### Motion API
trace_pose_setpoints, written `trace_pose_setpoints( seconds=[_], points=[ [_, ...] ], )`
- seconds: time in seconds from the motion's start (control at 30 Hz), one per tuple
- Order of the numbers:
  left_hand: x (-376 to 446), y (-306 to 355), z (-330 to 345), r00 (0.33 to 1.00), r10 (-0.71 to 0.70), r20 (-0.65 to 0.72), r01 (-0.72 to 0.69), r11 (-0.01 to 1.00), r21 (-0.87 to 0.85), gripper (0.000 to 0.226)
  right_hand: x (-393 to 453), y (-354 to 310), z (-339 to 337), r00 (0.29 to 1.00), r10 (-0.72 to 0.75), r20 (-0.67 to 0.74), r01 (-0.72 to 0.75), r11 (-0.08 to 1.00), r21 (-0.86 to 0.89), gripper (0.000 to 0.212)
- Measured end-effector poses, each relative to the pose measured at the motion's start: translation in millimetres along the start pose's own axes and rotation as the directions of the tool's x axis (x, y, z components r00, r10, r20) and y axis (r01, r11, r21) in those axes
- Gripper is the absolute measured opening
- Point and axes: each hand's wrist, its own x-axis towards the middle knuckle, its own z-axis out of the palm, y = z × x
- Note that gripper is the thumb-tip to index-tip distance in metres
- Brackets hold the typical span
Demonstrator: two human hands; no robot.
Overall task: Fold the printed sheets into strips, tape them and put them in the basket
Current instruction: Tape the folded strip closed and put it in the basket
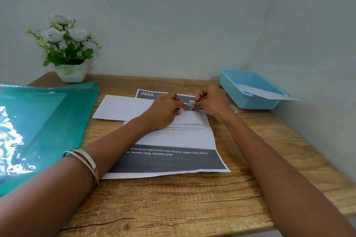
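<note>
- My left hand (165, 108) lies on the folded strip (123, 107), heel and fingers pinning it flat so the fold cannot spring open while I work at its right end.
- My right hand (210, 100) meets the left there; between the two sets of fingertips is a small teal-and-dark object (190, 105), which I take to be the tape dispenser or tape end, though it is too small to tell for sure.
- Grip: both hands are curled narrow, pinching at that small piece. Whether the left also pinches paper I cannot tell.
- The strip lies across the upper part of a flat printed sheet (173, 159), which waits underneath, probably as the next one to fold.
- The blue basket (237, 92) stands at the far right of the table (192, 198), near my right hand, with one pale folded piece (265, 93) already in it, jutting over the rim.
- A green plastic folder (44, 121) lies to my left, and a potted plant (67, 50) stands at the back corner.
- I judge the step in hand to be taping; the basket comes after.
</note>
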Motion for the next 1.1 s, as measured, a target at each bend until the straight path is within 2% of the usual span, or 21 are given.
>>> trace_pose_setpoints(
  seconds=[0.17, 0.27, 0.47, 0.63, 0.8, 0.87, 0.93, 1.0, 1.03, 1.1],
  points=[
    [-0.6, 1.2, -0.6, 1.0, 0.019, -0.006, -0.019, 1.0, 0.01, 0.035, 2.1, -2.1, 3.1, 0.999, 0.008, -0.037, -0.01, 0.997, -0.075, 0.023],
    [-0.7, 1.1, -0.6, 0.999, 0.031, -0.005, -0.031, 0.999, 0.035, 0.034, 3.2, -1.4, 3.1, 0.999, 0.004, -0.042, -0.008, 0.994, -0.107, 0.007],
    [-1.1, 0.3, 0.4, 0.999, 0.048, -0.011, -0.048, 0.998, 0.029, 0.035, 9.4, 0.6, 6.0, 0.999, 0.046, -0.017, -0.048, 0.985, -0.165, 0.037],
    [-0.8, -1.2, 1.5, 0.998, 0.065, -0.027, -0.063, 0.997, 0.047, 0.034, 16.1, 2.0, 18.5, 0.999, 0.016, -0.032, -0.024, 0.963, -0.267, 0.032],
    [-0.9, -0.8, 0.2, 0.998, 0.046, -0.036, -0.045, 0.999, 0.03, 0.034, 15.4, 7.6, 17.7, 0.998, 0.014, -0.068, -0.034, 0.952, -0.303, 0.043],
    [-0.5, -1.0, -0.7, 0.999, 0.039, -0.029, -0.038, 0.999, 0.035, 0.034, 15.0, 8.7, 15.9, 0.997, 0.012, -0.074, -0.034, 0.949, -0.312, 0.033],
    [-0.8, -0.3, -1.3, 0.999, 0.036, -0.02, -0.035, 0.999, 0.037, 0.034, 13.4, 8.8, 10.3, 0.995, -0.019, -0.093, -0.004, 0.97, -0.243, 0.02],
    [-1.3, -0.4, -1.7, 0.999, 0.039, -0.03, -0.038, 0.999, 0.026, 0.034, 8.6, 7.6, -0.7, 0.989, -0.089, -0.115, 0.077, 0.992, -0.103, 0.007],
    [-1.5, -0.7, -1.5, 0.998, 0.039, -0.04, -0.039, 0.999, 0.016, 0.033, 5.5, 7.0, -6.6, 0.986, -0.132, -0.102, 0.124, 0.989, -0.08, 0.007],
    [-2.2, -1.3, -1.3, 0.998, 0.043, -0.049, -0.043, 0.999, 0.01, 0.033, 0.7, 6.6, -13.3, 0.977, -0.214, 0.014, 0.214, 0.968, -0.13, 0.018]
  ],
)
